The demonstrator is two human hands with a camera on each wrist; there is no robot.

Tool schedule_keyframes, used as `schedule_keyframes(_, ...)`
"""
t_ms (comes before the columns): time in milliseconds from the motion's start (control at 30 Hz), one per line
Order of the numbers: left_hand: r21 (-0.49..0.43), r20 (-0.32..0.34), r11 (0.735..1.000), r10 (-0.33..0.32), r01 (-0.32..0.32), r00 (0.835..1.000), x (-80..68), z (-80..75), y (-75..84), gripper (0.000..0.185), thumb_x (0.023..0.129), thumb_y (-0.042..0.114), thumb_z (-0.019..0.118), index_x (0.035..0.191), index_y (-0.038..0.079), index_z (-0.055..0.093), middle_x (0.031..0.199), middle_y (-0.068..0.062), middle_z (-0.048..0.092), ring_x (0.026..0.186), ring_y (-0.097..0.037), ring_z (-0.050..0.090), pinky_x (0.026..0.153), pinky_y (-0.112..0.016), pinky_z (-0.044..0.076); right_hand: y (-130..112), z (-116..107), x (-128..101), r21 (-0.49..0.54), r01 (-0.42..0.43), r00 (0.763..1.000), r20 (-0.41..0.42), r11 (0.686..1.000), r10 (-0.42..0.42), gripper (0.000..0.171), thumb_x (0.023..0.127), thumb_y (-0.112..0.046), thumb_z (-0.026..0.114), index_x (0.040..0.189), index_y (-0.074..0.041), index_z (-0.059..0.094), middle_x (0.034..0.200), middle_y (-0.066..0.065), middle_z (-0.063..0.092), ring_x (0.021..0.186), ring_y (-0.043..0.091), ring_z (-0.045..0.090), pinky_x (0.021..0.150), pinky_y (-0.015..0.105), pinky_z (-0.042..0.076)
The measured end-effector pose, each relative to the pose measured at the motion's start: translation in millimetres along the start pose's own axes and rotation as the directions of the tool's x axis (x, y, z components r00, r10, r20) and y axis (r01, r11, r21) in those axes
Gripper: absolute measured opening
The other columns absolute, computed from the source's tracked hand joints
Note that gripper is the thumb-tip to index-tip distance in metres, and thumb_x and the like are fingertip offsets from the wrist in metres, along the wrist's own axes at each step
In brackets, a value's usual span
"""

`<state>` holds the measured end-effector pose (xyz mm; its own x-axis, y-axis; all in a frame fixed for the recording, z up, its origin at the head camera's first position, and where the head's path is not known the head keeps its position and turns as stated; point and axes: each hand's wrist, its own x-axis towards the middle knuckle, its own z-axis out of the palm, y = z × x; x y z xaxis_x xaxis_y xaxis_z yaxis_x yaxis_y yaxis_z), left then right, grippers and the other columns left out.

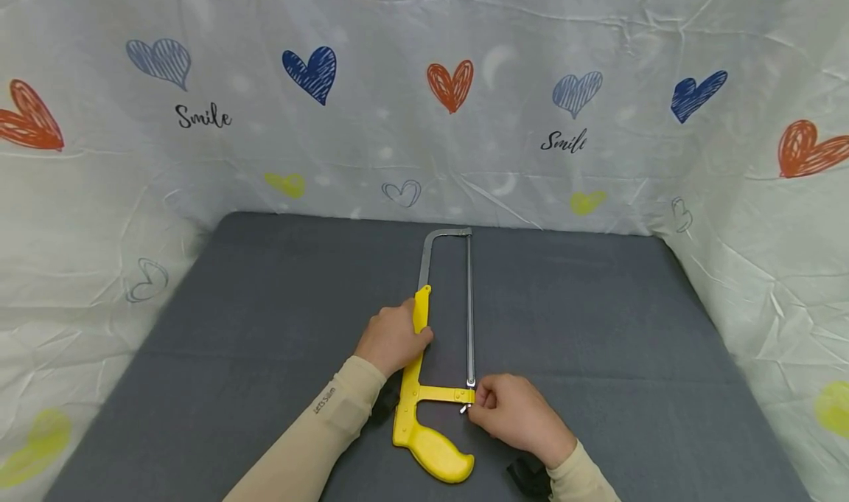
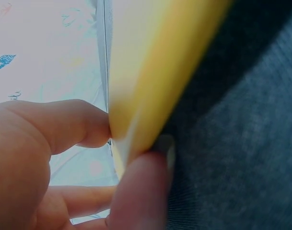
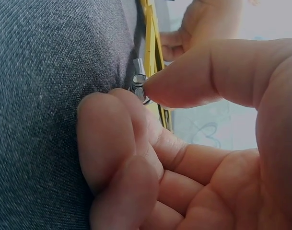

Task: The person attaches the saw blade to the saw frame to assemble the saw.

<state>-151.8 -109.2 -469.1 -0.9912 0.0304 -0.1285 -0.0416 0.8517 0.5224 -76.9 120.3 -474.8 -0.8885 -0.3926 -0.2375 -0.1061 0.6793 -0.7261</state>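
A hacksaw with a yellow frame and handle lies on the grey cloth, its handle towards me. My left hand grips the yellow back of the frame, thumb on one side and fingers on the other; the left wrist view shows the yellow bar between them. At the near end of the blade holder sits a small metal wing nut. My right hand pinches this nut between thumb and forefinger, the other fingers curled beneath. The head view partly hides the nut behind the fingertips.
Dark grey cloth covers the tabletop. Around its back and sides hangs a pale curtain printed with hearts. A black wrist strap shows by the right sleeve.
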Motion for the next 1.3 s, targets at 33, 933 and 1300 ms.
schedule_keyframes(33,0.0,0.0,1.0,0.002,-0.002,1.0,0.0,-0.2,0.1,0.071,0.098,0.027,0.072,0.158,-0.004,0.05,0.112,-0.022,0.076,0.074,-0.022,0.072,0.069,-0.036,0.065,-0.3,0.0,-0.1,0.0,-0.002,1.0,0.001,1.0,0.002,0.014,0.089,-0.016,0.074,0.077,-0.018,0.068,0.057,-0.008,0.059,0.048,0.011,0.051,0.046,0.027,0.037)
schedule_keyframes(933,0.01,0.01,1.0,0.011,-0.012,1.0,1.8,2.0,3.3,0.071,0.099,0.027,0.072,0.158,-0.004,0.049,0.099,-0.018,0.075,0.064,-0.018,0.067,0.062,-0.033,0.062,2.8,-3.6,-2.8,0.014,-0.009,1.0,-0.018,1.0,0.009,0.011,0.088,-0.01,0.074,0.08,-0.015,0.069,0.061,-0.006,0.059,0.051,0.012,0.055,0.048,0.028,0.041)
schedule_keyframes(1300,0.016,0.007,1.0,-0.015,0.015,1.0,0.0,2.1,2.0,0.073,0.099,0.029,0.072,0.16,-0.003,0.048,0.107,-0.021,0.076,0.065,-0.019,0.068,0.064,-0.033,0.063,-5.2,4.8,-0.5,0.0,-0.068,0.996,-0.058,0.998,0.068,0.037,0.089,-0.045,0.084,0.071,-0.02,0.064,0.055,-0.009,0.046,0.047,0.01,0.039,0.046,0.026,0.031)
